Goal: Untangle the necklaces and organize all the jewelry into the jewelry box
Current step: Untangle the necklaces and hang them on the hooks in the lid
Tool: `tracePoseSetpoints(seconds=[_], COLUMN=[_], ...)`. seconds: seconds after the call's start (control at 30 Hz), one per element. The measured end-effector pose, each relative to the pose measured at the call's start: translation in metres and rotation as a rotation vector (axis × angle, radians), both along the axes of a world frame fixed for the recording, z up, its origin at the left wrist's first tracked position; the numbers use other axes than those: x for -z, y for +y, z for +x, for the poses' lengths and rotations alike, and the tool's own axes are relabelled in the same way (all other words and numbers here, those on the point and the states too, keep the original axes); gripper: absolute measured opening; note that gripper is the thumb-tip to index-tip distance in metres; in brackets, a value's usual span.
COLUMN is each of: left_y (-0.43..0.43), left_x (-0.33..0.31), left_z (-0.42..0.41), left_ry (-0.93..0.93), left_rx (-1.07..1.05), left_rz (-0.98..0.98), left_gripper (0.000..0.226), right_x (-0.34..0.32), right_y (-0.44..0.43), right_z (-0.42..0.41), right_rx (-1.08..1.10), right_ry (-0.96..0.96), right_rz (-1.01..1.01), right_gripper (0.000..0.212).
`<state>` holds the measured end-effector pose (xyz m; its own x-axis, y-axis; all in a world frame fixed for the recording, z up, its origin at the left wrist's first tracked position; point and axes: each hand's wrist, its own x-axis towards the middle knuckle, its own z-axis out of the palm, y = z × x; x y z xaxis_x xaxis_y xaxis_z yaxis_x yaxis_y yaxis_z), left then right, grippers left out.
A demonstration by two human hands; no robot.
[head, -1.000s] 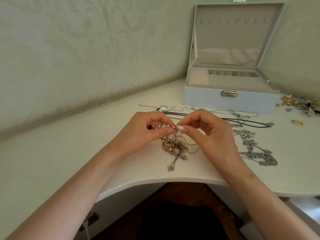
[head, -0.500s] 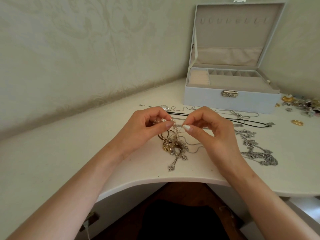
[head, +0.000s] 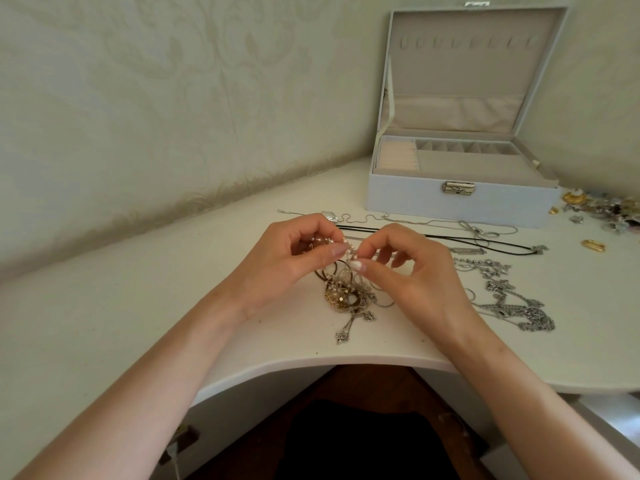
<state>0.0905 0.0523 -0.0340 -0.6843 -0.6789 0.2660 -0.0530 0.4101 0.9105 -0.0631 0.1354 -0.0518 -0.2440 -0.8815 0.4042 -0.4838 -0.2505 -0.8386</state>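
Note:
A tangle of necklaces (head: 346, 296), gold and silver with small star pendants, lies on the white table near the front edge. My left hand (head: 291, 261) and my right hand (head: 412, 271) meet just above it, each pinching a thin beaded strand of the tangle between thumb and fingertips. The strand runs between the two hands. The pale jewelry box (head: 460, 199) stands open at the back right, its lid upright and its compartments showing no jewelry.
Thin silver chains and a black cord necklace (head: 450, 237) lie between my hands and the box. A chunky silver necklace (head: 512, 306) lies to the right. Small gold and flower pieces (head: 602, 209) sit at the far right. The table edge (head: 346, 362) curves inward in front.
My hands have drawn slightly closer together over the tangle, fingers shifting along the beaded strand. The other jewelry and the box have not moved.

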Motion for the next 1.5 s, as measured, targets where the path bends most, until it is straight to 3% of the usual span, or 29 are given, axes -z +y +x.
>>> tracePoseSetpoints(seconds=[0.2, 0.33, 0.5, 0.7, 0.87, 1.07, 1.5], left_y=[-0.0045, -0.0013, 0.0013, 0.0032, 0.0032, 0.0020, -0.0012], left_x=[0.0042, 0.0005, -0.0007, -0.0014, -0.0008, 0.0002, 0.0025], left_z=[-0.0008, -0.0011, -0.0014, -0.0010, -0.0018, -0.0019, 0.0005], left_ry=[-0.032, -0.024, 0.006, -0.001, -0.028, -0.032, -0.084], left_rx=[-0.044, -0.004, 0.025, 0.024, 0.016, 0.007, 0.020], left_rz=[-0.075, -0.019, 0.052, 0.041, -0.018, -0.007, -0.002], left_gripper=[0.013, 0.018, 0.001, 0.002, 0.017, 0.004, 0.017], right_x=[-0.0010, -0.0014, -0.0001, -0.0001, 0.0000, 0.0021, 0.0023], right_y=[0.0006, 0.0016, 0.0007, 0.0004, -0.0002, -0.0011, -0.0023], right_z=[-0.0006, -0.0010, -0.0013, 0.0000, -0.0004, -0.0006, -0.0012], right_rx=[0.016, 0.020, 0.034, 0.032, 0.008, -0.048, -0.012], right_ry=[-0.043, -0.073, -0.073, -0.071, -0.058, -0.020, -0.087], right_rz=[-0.018, -0.034, -0.050, -0.055, -0.064, -0.100, -0.117], right_gripper=[0.015, 0.015, 0.016, 0.010, 0.009, 0.009, 0.005])
